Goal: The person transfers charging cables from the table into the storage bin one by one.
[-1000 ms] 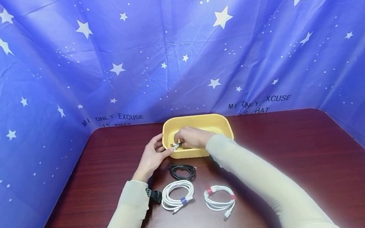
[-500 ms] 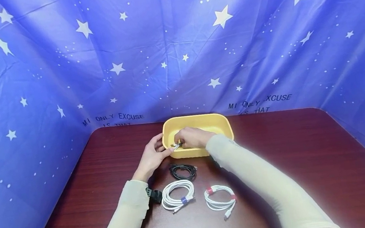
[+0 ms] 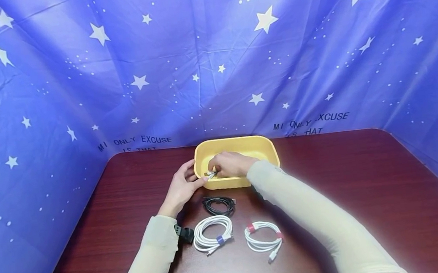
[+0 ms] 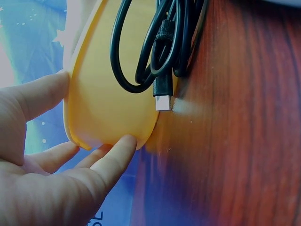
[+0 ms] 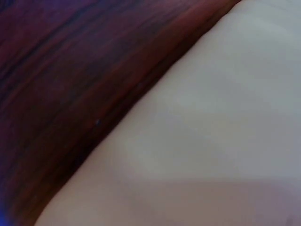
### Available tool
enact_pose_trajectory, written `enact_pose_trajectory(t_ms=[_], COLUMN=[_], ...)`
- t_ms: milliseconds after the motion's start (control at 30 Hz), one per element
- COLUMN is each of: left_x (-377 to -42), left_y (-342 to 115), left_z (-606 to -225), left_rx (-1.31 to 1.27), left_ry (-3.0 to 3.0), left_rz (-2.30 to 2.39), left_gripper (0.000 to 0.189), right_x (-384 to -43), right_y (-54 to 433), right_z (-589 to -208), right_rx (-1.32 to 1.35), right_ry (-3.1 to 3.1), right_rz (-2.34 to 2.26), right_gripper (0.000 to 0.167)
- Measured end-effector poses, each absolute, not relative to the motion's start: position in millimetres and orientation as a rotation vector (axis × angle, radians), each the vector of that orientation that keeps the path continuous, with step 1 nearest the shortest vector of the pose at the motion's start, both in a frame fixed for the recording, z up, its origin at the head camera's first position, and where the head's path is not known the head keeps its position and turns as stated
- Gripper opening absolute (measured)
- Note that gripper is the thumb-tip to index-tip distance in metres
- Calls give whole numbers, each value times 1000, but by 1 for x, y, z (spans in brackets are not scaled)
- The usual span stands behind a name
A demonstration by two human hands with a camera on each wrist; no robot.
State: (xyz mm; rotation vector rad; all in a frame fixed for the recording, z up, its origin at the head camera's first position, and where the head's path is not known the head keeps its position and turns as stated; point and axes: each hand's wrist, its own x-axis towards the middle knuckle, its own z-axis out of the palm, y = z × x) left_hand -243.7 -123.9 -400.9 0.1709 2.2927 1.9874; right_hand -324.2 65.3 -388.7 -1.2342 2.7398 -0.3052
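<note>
In the head view, my left hand [image 3: 181, 188] holds the left end of a yellow plastic bin [image 3: 245, 181], thumb by the front rim and fingers along the outside. The left wrist view shows the fingertips [image 4: 126, 143] against the bin's wall [image 4: 96, 113]. My right hand [image 3: 228, 164] reaches down inside the bin, fingers curled at a small cable [image 3: 210, 174] with whitish and dark ends; most of it is hidden. A coiled black cable [image 3: 220, 205] with a strap lies just before the bin; its USB-C plug [image 4: 163, 96] shows from the left wrist.
Two white coiled cables lie nearer on the dark red wooden table [image 3: 360, 201]: one with a blue strap [image 3: 213, 234], one with red straps [image 3: 263, 237]. A blue star-patterned curtain [image 3: 209, 64] surrounds the far and side edges. Only sleeve [image 5: 202, 141] and table fill the right wrist view.
</note>
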Motion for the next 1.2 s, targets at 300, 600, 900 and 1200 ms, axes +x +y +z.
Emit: enact_pose_trajectory(t_ms=[300, 600, 900, 1200], left_x=[-246, -246, -245, -244], left_y=[-123, -124, -122, -123], left_z=[-407, -408, -407, -405], left_rx=[164, 170, 170, 165], left_ry=[2314, 2330, 2341, 2322], left_rz=[1996, 1994, 1984, 1984], left_gripper=[74, 74, 73, 73], right_x=[-326, -323, -318, -308], right_y=[67, 72, 77, 84], right_z=[-389, -384, -375, -363], right_rx=[-1203, -1135, -1087, -1110], right_ry=[2751, 2767, 2791, 2823], right_rz=[-307, -322, -413, -460], right_gripper=[29, 34, 35, 37])
